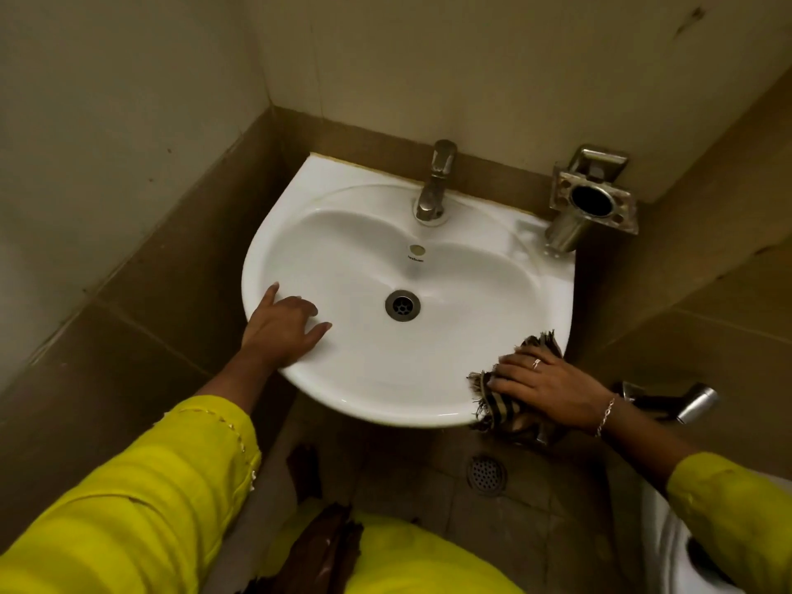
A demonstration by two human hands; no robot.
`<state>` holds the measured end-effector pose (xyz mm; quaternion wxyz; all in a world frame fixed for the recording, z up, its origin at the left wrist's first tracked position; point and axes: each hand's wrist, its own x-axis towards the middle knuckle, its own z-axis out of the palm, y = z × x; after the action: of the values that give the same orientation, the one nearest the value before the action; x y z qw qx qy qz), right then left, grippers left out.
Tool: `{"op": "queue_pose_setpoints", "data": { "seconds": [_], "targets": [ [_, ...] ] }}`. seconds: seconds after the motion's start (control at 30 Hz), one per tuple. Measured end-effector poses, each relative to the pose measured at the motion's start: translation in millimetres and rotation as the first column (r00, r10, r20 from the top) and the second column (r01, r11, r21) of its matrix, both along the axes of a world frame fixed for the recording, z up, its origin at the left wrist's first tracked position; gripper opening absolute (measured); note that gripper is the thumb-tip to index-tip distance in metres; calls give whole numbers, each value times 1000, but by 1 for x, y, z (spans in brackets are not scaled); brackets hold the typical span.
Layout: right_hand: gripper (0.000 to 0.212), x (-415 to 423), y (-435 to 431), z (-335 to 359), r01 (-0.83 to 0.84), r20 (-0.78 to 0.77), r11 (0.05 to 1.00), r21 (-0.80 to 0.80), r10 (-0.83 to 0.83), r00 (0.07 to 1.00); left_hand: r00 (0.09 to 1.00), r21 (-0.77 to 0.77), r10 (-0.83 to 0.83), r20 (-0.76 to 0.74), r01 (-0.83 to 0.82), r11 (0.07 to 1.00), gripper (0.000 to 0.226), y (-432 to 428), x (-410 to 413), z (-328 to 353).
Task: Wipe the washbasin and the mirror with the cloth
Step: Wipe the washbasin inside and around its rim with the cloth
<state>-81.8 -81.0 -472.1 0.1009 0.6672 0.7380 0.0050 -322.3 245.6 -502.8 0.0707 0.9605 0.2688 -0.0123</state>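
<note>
A white washbasin [471, 267] is fixed to the wall in a tiled corner, with a steel tap [435, 182] at its back and a drain [402, 305] in the middle. My left hand [280, 327] rests flat on the basin's front left rim, fingers apart, holding nothing. My right hand [544, 385] presses a brown striped cloth [503, 407] against the basin's front right rim; part of the cloth hangs over the edge. No mirror is in view.
A steel holder [589, 201] is mounted on the wall right of the tap. A metal spray handle [694, 403] hangs at the right, behind my wrist. Below the basin lie a floor drain [486, 473] and a white fixture [668, 550] at the bottom right.
</note>
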Motion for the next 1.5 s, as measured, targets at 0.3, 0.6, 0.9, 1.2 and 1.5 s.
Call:
{"op": "queue_pose_setpoints", "data": {
  "seconds": [0.3, 0.6, 0.9, 1.2, 1.5],
  "targets": [
    [41, -104, 22, -16, 896, -583, 342, 282, -681, 443, 999, 0, 15, 41, -15, 1000, 47, 3, 1, -1],
    [68, -101, 37, -26, 985, -556, 165, 41, -815, 160, 997, 7, 22, 74, -22, 1000, 56, 4, 0, -4],
    [69, -22, 32, -12, 920, -354, 392, -2, -861, 366, 999, -1, 28, 38, -28, 1000, 63, 1, 1, -5],
    [76, 25, 44, -6, 885, -203, 464, -32, -870, 449, 994, 49, -11, 110, 5, 999, 74, 1, 0, -5],
    [72, 45, 61, -10, 902, -192, 431, -26, -888, 419, 998, 110, -21, 51, 15, 994, 67, 0, 0, -6]
  ]
}}
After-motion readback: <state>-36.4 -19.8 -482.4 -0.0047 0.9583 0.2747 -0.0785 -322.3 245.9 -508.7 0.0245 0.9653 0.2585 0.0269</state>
